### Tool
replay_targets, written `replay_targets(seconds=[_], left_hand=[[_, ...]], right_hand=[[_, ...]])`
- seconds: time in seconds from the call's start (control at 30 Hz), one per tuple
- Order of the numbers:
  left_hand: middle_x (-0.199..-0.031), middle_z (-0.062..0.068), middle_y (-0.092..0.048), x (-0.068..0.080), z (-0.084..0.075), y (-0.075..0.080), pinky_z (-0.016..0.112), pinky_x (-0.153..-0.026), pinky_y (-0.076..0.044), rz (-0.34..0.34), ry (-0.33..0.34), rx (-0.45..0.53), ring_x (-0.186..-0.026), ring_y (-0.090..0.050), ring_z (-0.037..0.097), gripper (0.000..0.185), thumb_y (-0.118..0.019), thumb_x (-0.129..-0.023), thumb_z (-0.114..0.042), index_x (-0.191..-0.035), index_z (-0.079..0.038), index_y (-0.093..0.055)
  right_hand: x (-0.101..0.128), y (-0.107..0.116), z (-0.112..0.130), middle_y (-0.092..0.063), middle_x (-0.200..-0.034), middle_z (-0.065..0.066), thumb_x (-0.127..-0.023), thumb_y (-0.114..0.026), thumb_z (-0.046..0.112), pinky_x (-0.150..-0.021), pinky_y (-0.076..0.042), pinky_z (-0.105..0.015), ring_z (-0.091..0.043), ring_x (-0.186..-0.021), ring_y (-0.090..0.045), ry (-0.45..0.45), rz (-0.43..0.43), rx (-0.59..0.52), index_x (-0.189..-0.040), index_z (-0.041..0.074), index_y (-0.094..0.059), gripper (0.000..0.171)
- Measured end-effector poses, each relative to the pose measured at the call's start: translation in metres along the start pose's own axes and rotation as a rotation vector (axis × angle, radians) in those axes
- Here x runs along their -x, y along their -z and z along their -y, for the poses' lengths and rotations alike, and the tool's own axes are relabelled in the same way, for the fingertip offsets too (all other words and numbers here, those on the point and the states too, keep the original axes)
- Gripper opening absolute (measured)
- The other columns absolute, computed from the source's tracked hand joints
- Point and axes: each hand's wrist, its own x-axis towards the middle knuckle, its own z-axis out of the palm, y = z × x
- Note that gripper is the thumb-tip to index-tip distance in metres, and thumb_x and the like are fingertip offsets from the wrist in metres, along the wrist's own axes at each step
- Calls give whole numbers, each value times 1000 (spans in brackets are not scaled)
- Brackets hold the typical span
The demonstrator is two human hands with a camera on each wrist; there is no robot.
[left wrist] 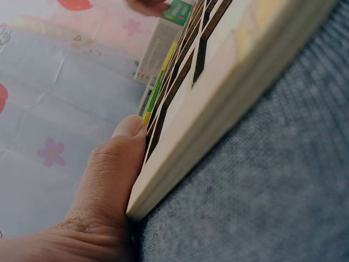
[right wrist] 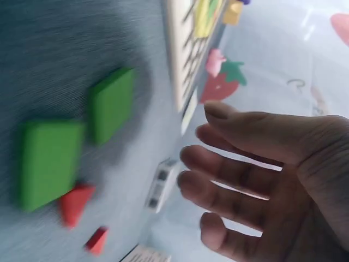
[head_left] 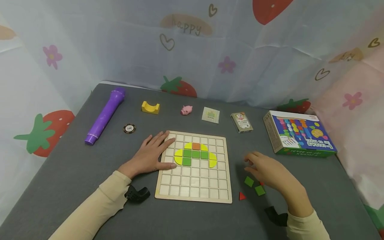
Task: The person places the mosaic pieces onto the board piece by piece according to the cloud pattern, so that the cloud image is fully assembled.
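Note:
A wooden grid board (head_left: 192, 200) lies on the table with yellow rounded pieces (head_left: 178, 160), an orange square (head_left: 196, 146) and several green squares (head_left: 196, 154) in its cells. My left hand (head_left: 150, 156) rests flat on the board's left edge, fingers spread; in the left wrist view its thumb (left wrist: 109, 164) presses along the rim. Right of the board, my right hand (head_left: 268, 170) hovers with loosely bent fingers and nothing between them. Beneath it lie two loose green squares (right wrist: 52, 164), a red triangle (head_left: 242, 196) and another red piece (right wrist: 76, 204), partly hidden.
Along the back stand a purple microphone-shaped object (head_left: 105, 115), a yellow arched block (head_left: 150, 108), a pink pig (head_left: 186, 110), a pattern card (head_left: 211, 115) and a playing-card box (head_left: 241, 122). A poker chip (head_left: 129, 128) lies left; a colourful box (head_left: 301, 133) sits right.

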Motion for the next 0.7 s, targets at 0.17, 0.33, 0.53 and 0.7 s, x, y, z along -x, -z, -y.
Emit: replay_targets(seconds=[0.17,0.33,0.53,0.7], left_hand=[[-161,8,-11,0,0,-1,55,-116,-6,7,2,7,-148,-9,30,93,-62,-81,-65,-154,-21,-24],[-161,9,-12,0,-1,-1,56,-116,-6,7,1,10,-148,-9,30,92,-63,-82,-63,-154,-20,-25],[-161,9,-11,0,-1,1,55,-116,-6,13,5,3,-148,-9,30,92,-62,-83,-63,-154,-20,-23],[-161,10,-12,0,-2,3,55,-116,-5,15,6,6,-148,-9,30,91,-62,-83,-62,-154,-20,-24]], right_hand=[[21,-8,-8,-59,-114,-13,-90,-68,23,-72,-52,-41,-26,-95,-62,-137,91,-68,-122,6,-56,39],[39,-14,-12,-52,-124,-29,-86,-70,40,-73,-50,-50,-42,-101,-59,-360,198,-153,-137,-1,-37,73],[47,-26,-15,-64,-93,-16,-84,-71,44,-66,-49,-43,-25,-80,-63,-451,305,-237,-138,-2,-32,81],[46,-34,-13,-56,-78,-5,-88,-70,29,-58,-41,-33,-16,-67,-51,-322,213,-257,-130,-1,-42,59]])
